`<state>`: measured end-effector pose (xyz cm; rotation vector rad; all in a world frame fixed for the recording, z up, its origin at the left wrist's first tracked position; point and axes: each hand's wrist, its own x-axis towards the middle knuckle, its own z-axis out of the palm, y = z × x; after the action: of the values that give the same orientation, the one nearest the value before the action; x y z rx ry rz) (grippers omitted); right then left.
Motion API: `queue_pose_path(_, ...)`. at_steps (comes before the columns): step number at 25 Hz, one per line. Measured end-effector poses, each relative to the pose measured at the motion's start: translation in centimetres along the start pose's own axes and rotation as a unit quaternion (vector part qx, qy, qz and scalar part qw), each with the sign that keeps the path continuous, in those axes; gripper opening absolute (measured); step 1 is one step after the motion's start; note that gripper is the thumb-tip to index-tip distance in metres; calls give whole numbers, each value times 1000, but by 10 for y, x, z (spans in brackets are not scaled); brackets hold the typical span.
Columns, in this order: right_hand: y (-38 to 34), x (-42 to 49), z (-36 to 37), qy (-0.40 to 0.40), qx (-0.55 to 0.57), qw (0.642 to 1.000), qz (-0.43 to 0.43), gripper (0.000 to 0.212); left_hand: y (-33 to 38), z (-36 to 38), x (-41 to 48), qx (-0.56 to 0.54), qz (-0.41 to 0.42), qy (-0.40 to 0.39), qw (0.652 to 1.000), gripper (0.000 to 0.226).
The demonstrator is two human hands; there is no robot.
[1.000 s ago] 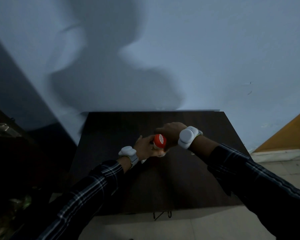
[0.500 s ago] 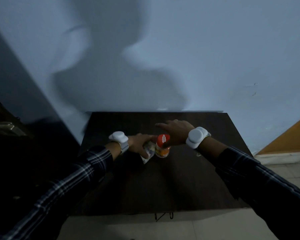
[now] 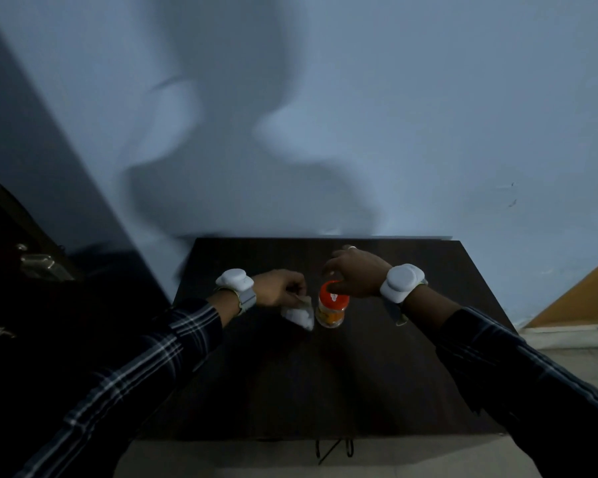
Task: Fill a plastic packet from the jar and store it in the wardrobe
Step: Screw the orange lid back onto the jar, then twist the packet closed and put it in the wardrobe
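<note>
The plastic packet point(image 3: 299, 315) is pinched by the left hand point(image 3: 278, 288), the lidded jar point(image 3: 331, 310) touched by the relaxed right hand point(image 3: 358, 274); storing is called for.

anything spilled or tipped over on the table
Nothing stands out: the jar stands upright with its red lid on, the left hand holds the packet beside it, and no spill shows on the dark table.

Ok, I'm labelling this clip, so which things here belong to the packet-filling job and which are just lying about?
Job: jar with red lid, standing on the table; plastic packet beside it, pinched by the left hand; right hand over the lid; dark cupboard at left, probably the wardrobe.
Just there: white wrist bands; orange board at far right.
</note>
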<state>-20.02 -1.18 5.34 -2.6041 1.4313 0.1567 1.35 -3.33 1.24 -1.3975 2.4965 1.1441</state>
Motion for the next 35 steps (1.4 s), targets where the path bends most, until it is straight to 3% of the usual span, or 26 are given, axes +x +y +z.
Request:
queue_pose_path(5,-9,0,-18,-56,99,994,-6,35,12,-31,-13,-136,30,38,989,24)
queue_pose_path(12,-8,-3,-43,-15,93,996,2,23,27,-43,-19,-184,59,67,979,31)
queue_pose_path(16,-11,-3,-52,49,88,995,-6,26,38,-36,-15,-209,70,111,969,17)
queue_pose_path(20,11,-17,-64,92,73,993,6,23,30,-49,-13,-120,73,193,971,13)
queue_pose_path(24,21,-22,-67,83,88,992,20,25,30,-67,-13,30,93,212,972,17)
queue_pose_path(28,23,-8,-74,68,82,992,63,26,44,-85,-16,11,72,195,978,14)
queue_pose_path(29,21,-5,-80,75,81,992,67,34,47,-91,-18,13,68,202,977,13)
queue_pose_path(31,12,4,-92,138,143,979,40,52,55,-105,-23,-6,70,213,974,11)
queue_pose_path(33,-4,15,-104,223,250,942,-2,39,61,-121,-32,-49,73,225,970,12)
queue_pose_path(35,-17,29,-116,276,277,919,-43,21,66,-135,-49,-102,65,250,961,12)
